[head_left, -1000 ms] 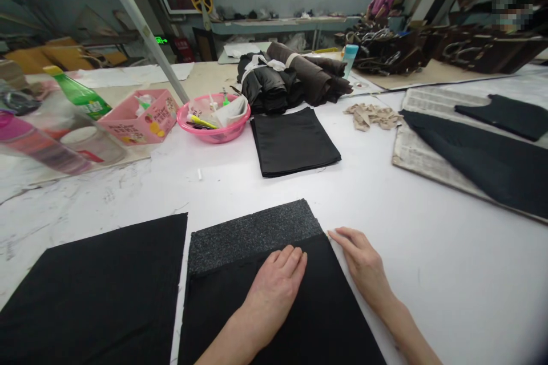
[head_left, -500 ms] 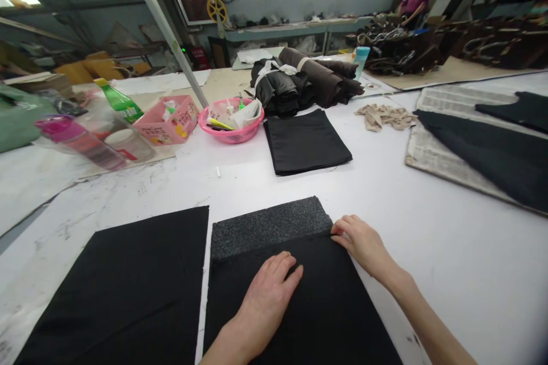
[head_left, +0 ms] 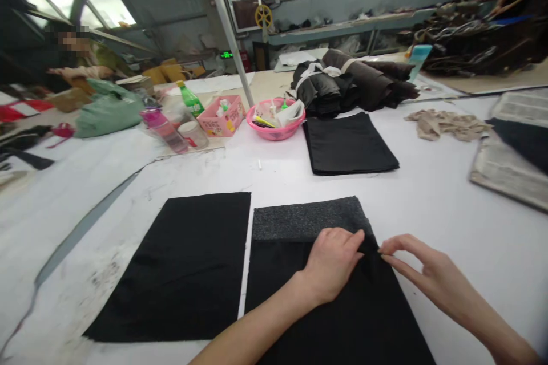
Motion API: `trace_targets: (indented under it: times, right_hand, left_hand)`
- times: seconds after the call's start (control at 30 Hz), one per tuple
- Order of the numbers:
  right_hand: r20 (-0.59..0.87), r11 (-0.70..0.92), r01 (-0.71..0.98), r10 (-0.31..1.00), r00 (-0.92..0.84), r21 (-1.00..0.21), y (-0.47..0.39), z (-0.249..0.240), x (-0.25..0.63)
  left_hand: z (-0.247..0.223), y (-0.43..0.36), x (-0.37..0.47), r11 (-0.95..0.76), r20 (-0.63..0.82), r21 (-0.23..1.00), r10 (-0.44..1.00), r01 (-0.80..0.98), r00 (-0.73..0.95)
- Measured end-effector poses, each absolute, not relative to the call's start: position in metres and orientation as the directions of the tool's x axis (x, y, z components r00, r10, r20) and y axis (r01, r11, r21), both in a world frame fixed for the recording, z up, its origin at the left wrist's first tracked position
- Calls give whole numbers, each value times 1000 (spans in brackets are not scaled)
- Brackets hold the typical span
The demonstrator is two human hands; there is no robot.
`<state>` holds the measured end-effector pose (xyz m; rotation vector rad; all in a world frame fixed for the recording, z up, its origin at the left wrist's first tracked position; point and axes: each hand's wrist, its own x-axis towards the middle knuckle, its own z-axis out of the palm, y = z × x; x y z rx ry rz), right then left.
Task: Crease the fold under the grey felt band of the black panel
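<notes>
A black cloth panel (head_left: 308, 319) lies on the white table over a speckled dark grey sheet (head_left: 308, 219), which shows as a strip along the far end. My left hand (head_left: 336, 265) rests on the cloth near its far edge, fingers bent and thumb a little apart. At the panel's right edge, my right hand (head_left: 432, 274) pinches the cloth between thumb and forefinger. The cloth rises slightly between both hands. To the left lies a separate black panel (head_left: 192, 268), a narrow gap away.
Beyond the panels is a stack of black cloth (head_left: 351, 145), with a pink basket (head_left: 276, 131) and a pink box (head_left: 220, 117) to its left. Dark rolls (head_left: 363, 80) lie behind. A beige rag (head_left: 445, 124) is at right. A person (head_left: 89, 57) is at far left.
The view has swung left. My left hand has moved forward and right along the cloth, nearer the right edge. My right hand has slid down that edge towards me, still pinching.
</notes>
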<state>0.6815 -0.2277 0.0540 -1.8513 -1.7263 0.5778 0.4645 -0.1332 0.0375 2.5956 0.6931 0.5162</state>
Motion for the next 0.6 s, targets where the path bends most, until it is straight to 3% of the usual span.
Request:
trace_targets:
  times: [0.23,0.43,0.6]
  right_hand:
    - [5,-124,711,984,177,-693,-232,40,694]
    - [-11,-173,614,966,258,-770,-226,40,684]
    - [-46,-217,512,944,326,-831,-219,44,668]
  left_hand:
    - [31,-114,405,-776,127,425,560,465,819]
    - [37,-99,297,-602,30,476,739,641,673]
    - [42,-102,256,-441,-69,539,826,718,559]
